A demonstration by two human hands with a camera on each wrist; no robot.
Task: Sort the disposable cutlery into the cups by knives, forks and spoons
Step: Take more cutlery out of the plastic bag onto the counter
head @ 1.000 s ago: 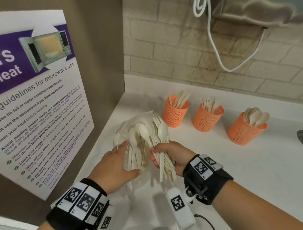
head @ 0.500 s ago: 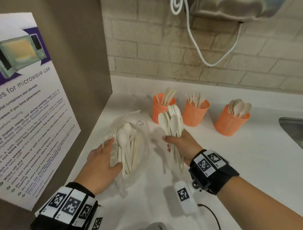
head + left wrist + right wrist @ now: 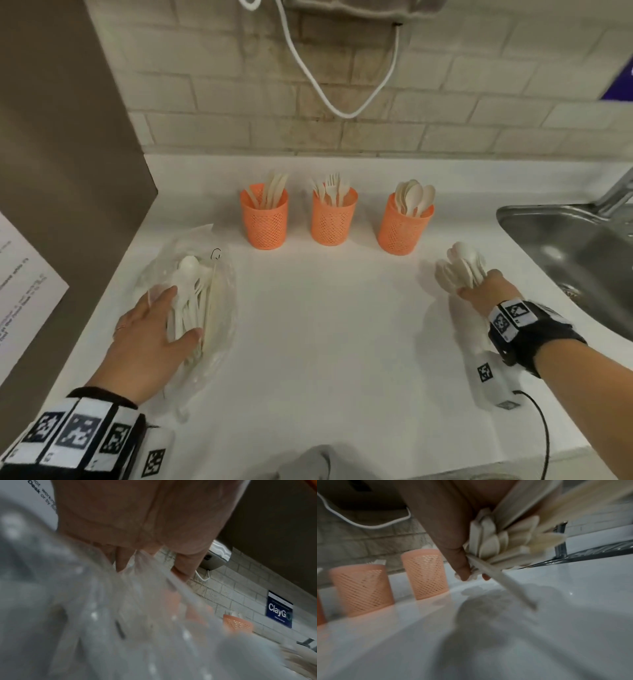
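Note:
Three orange mesh cups stand in a row at the back of the white counter: a knife cup [image 3: 264,219], a fork cup [image 3: 333,216] and a spoon cup [image 3: 405,224]. My right hand [image 3: 483,291] grips a bundle of cream cutlery [image 3: 460,267], spoon bowls up, low over the counter right of the spoon cup. In the right wrist view the bundle [image 3: 501,545] fans out below my fingers, one handle slanting down to the counter. My left hand [image 3: 154,329] rests flat on a clear plastic bag of cutlery [image 3: 202,294] at the left.
A steel sink [image 3: 579,260] with a tap [image 3: 616,192] lies at the right edge, close to my right hand. A brown panel with a poster [image 3: 24,284] walls the left. A white cable [image 3: 342,102] hangs on the brick wall.
My right hand has carried the bundle of cutlery from beside the bag far to the right, past the cups, and lowered it. The left hand stays on the bag.

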